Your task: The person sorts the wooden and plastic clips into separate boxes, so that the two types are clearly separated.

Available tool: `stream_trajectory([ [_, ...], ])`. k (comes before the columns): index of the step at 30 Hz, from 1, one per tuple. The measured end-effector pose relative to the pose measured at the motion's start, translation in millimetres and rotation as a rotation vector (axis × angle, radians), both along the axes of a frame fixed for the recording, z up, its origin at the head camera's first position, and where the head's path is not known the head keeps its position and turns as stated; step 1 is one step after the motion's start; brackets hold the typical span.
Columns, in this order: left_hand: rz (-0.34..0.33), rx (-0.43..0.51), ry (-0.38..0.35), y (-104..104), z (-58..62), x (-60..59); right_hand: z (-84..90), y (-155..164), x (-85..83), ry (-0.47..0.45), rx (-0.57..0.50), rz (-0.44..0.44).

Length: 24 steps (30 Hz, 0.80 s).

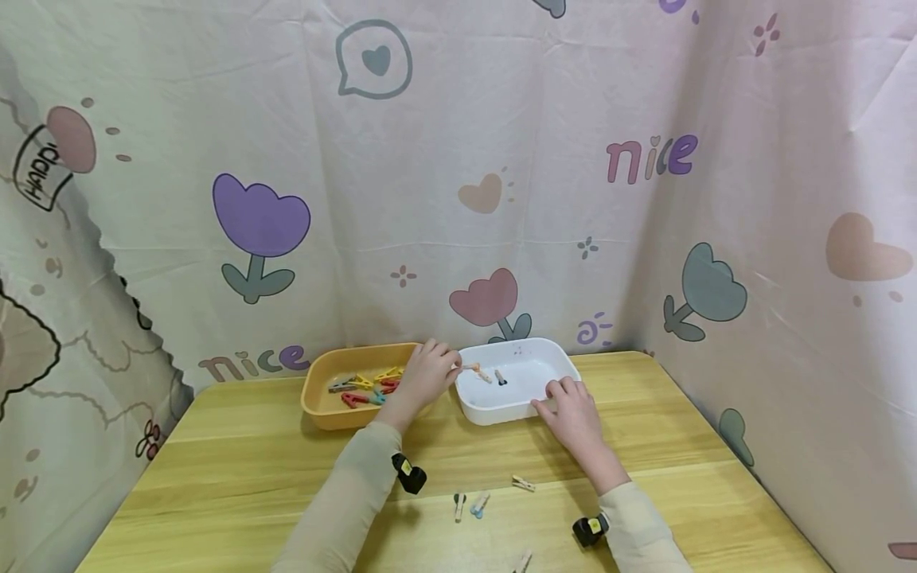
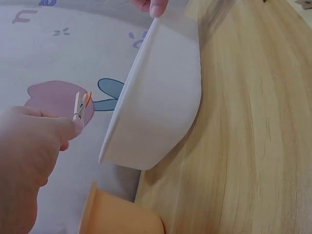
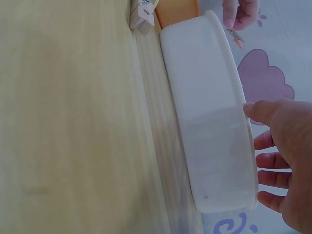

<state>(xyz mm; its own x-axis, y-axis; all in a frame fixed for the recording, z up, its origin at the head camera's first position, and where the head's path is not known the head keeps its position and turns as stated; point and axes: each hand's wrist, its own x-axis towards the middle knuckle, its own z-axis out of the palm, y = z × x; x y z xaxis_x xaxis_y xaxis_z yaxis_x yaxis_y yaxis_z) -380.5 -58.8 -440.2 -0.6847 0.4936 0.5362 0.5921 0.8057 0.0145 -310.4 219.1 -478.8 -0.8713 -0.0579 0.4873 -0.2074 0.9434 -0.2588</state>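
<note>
My left hand (image 1: 427,378) pinches a small wooden clothespin (image 2: 79,108) with an orange piece on it. In the head view it is over the left edge of a white plastic basin (image 1: 501,413). Two more small clothespins (image 1: 500,377) lie on the basin's floor. At the basin's near right corner my right hand (image 1: 576,418) holds the rim, its thumb (image 3: 258,111) on the near side and fingers along the edge. To the left stands a yellow basin (image 1: 337,419) with several coloured clips (image 1: 361,382), partly covered by my left hand and forearm.
Loose wooden clothespins lie on the wooden table (image 1: 236,477) in front of the basins: one with a dark piece (image 1: 459,507), one with a blue piece (image 1: 479,504), a plain-looking one (image 1: 523,483), and another at the bottom edge. A printed curtain (image 1: 401,175) hangs behind.
</note>
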Motion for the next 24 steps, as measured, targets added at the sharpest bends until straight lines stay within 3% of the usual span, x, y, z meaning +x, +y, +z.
stream_trajectory([
  [11, 0.109, -0.027, -0.077, 10, -3.9, -10.1, 2.0, 1, 0.8, -0.014, -0.002, -0.006],
  [24, 0.149, -0.013, -0.12, 12, -8.0, -16.5, 0.3, 0, 0.7, 0.013, 0.0, 0.005],
])
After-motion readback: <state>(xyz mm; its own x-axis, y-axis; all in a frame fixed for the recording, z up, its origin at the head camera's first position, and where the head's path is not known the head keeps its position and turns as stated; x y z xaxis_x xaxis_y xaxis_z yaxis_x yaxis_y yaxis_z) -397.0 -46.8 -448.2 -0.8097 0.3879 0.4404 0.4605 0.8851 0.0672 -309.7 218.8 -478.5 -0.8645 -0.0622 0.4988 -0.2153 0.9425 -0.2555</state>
